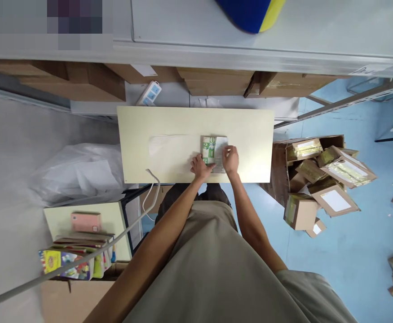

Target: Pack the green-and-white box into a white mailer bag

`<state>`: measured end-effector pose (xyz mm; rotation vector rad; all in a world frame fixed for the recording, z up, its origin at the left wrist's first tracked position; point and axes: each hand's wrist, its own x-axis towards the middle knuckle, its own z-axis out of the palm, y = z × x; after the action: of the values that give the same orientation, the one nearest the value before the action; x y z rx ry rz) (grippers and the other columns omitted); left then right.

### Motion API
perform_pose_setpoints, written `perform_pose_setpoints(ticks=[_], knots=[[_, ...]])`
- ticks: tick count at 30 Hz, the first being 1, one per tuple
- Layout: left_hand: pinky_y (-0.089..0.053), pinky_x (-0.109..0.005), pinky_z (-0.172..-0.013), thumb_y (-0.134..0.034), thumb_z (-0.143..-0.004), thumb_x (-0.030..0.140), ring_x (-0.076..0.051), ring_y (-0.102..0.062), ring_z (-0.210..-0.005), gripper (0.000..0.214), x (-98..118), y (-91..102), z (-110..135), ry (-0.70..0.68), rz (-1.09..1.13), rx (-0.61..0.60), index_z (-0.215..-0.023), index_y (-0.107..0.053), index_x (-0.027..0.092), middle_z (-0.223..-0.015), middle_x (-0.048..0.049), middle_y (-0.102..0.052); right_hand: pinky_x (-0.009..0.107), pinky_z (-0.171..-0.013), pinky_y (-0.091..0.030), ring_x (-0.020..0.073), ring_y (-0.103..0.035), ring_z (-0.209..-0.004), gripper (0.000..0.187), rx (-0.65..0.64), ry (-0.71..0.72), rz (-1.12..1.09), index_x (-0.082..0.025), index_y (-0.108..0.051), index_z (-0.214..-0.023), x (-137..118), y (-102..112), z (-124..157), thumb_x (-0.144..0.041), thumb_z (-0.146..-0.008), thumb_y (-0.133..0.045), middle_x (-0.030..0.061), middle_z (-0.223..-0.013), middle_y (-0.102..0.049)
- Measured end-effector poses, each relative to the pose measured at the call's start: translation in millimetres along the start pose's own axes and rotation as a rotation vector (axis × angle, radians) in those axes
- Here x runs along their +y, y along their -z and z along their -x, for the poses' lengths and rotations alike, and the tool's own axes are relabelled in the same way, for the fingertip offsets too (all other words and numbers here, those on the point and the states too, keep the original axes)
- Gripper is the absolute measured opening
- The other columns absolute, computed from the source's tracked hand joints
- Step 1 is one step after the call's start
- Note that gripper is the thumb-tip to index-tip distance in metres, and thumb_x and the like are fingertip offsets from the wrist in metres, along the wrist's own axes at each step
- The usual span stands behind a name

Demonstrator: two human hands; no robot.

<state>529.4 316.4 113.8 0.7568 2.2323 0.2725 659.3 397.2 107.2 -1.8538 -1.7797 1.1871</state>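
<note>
A flat item with green-and-white print (208,148) lies on the pale yellow table (169,121). Its right part is covered by a whitish-grey sheet or flap (220,154). My left hand (202,168) rests at the lower left edge of the item, fingers apart, with the thumb stretched toward the pale sheet. At the right edge of that sheet, my right hand (230,160) has its fingers curled together and pinching the edge; the fingertips are partly hidden. Left of the item, a blank white sheet of paper (171,148) lies flat on the table.
Cardboard boxes (219,80) and a power strip (151,93) sit behind the table. A carton of taped parcels (312,166) stands right. At left are a clear plastic bag (81,170), a pink phone (86,222) and books (71,264). A grey cable (115,242) crosses the lower left.
</note>
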Motion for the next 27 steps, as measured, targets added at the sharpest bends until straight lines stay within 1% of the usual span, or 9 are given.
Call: perform_pose_setpoints(ticks=[3, 8, 11, 13, 14, 17, 20, 23, 27], knots=[[-0.044, -0.064, -0.113, -0.089, -0.081, 0.036, -0.046, -0.044, -0.147, 0.078, 1, -1.4, 4, 0.003, 0.037, 0.014, -0.147, -0.049, 0.026, -0.150, -0.0213, -0.054, 0.045, -0.101, -0.055, 0.0285, -0.069, -0.111, 0.031, 0.080, -0.163, -0.013, -0.022, -0.058, -0.122, 1, 4, -21, -0.047, -0.104, -0.060, 0.0165, -0.126, -0.072], [-0.040, -0.060, -0.119, -0.075, -0.089, 0.018, -0.043, -0.046, -0.147, 0.074, 5, -7.1, 19, -0.100, 0.113, 0.067, -0.157, -0.046, 0.027, -0.155, -0.0210, -0.051, 0.046, -0.101, -0.055, 0.0334, -0.072, -0.113, 0.036, 0.017, -0.324, 0.027, -0.022, -0.062, -0.101, -13, 0, -49, -0.057, -0.095, -0.071, 0.0193, -0.116, -0.077], [-0.038, -0.060, -0.123, -0.067, -0.095, 0.018, -0.042, -0.042, -0.150, 0.039, 7, -9.0, 25, -0.207, 0.121, 0.036, -0.132, -0.068, 0.029, -0.163, -0.0154, -0.044, 0.047, -0.101, -0.056, 0.0340, -0.073, -0.111, 0.033, 0.009, -0.314, 0.031, -0.024, -0.062, -0.094, -20, 2, -58, -0.054, -0.091, -0.075, 0.0166, -0.103, -0.079], [-0.033, -0.063, -0.125, -0.070, -0.096, 0.027, -0.045, -0.036, -0.155, 0.020, 8, -9.4, 28, -0.228, 0.140, 0.016, -0.116, -0.073, 0.026, -0.169, -0.0140, -0.037, 0.047, -0.101, -0.056, 0.0339, -0.074, -0.109, 0.029, 0.019, -0.280, 0.053, -0.024, -0.062, -0.094, -24, 5, -61, -0.049, -0.089, -0.076, 0.0144, -0.099, -0.080], [-0.031, -0.064, -0.126, -0.075, -0.095, 0.035, -0.046, -0.033, -0.157, 0.022, 9, -9.6, 29, -0.227, 0.157, 0.002, -0.114, -0.072, 0.025, -0.172, -0.0147, -0.033, 0.048, -0.101, -0.056, 0.0341, -0.075, -0.107, 0.027, 0.018, -0.267, 0.078, -0.024, -0.063, -0.096, -26, 6, -61, -0.047, -0.089, -0.075, 0.0136, -0.098, -0.080], [-0.027, -0.069, -0.127, -0.093, -0.076, 0.054, -0.053, -0.018, -0.164, 0.068, 10, -8.8, 34, -0.200, 0.197, -0.066, -0.126, -0.062, 0.022, -0.179, -0.0217, -0.018, 0.049, -0.101, -0.056, 0.0349, -0.076, -0.104, 0.024, -0.003, -0.223, 0.169, -0.024, -0.064, -0.101, -38, 7, -61, -0.043, -0.089, -0.072, 0.0125, -0.097, -0.080], [-0.030, -0.069, -0.125, -0.102, -0.062, 0.043, -0.054, -0.013, -0.166, 0.095, 5, -3.2, 36, -0.178, 0.239, -0.130, -0.139, -0.052, 0.021, -0.181, -0.0255, -0.010, 0.049, -0.100, -0.057, 0.0345, -0.076, -0.102, 0.027, -0.012, -0.145, 0.187, -0.023, -0.066, -0.108, -54, 2, -60, -0.043, -0.090, -0.070, 0.0114, -0.096, -0.080], [-0.040, -0.059, -0.123, -0.090, -0.067, 0.021, -0.047, -0.029, -0.163, 0.080, -10, 10.1, 32, -0.206, 0.370, -0.170, -0.138, -0.055, 0.021, -0.178, -0.0223, -0.025, 0.053, -0.102, -0.056, 0.0351, -0.076, -0.105, 0.041, -0.035, -0.083, 0.175, -0.020, -0.066, -0.121, -69, -5, -59, -0.046, -0.091, -0.069, 0.0131, -0.099, -0.081], [-0.053, -0.045, -0.113, -0.076, -0.072, 0.019, -0.037, -0.058, -0.142, 0.063, -37, 34.4, 22, -0.166, 0.630, -0.223, -0.134, -0.065, 0.020, -0.159, -0.0128, -0.057, 0.061, -0.105, -0.055, 0.0396, -0.074, -0.114, 0.061, -0.170, -0.061, 0.212, -0.015, -0.061, -0.141, -88, -15, -61, -0.056, -0.096, -0.064, 0.0175, -0.107, -0.080]])
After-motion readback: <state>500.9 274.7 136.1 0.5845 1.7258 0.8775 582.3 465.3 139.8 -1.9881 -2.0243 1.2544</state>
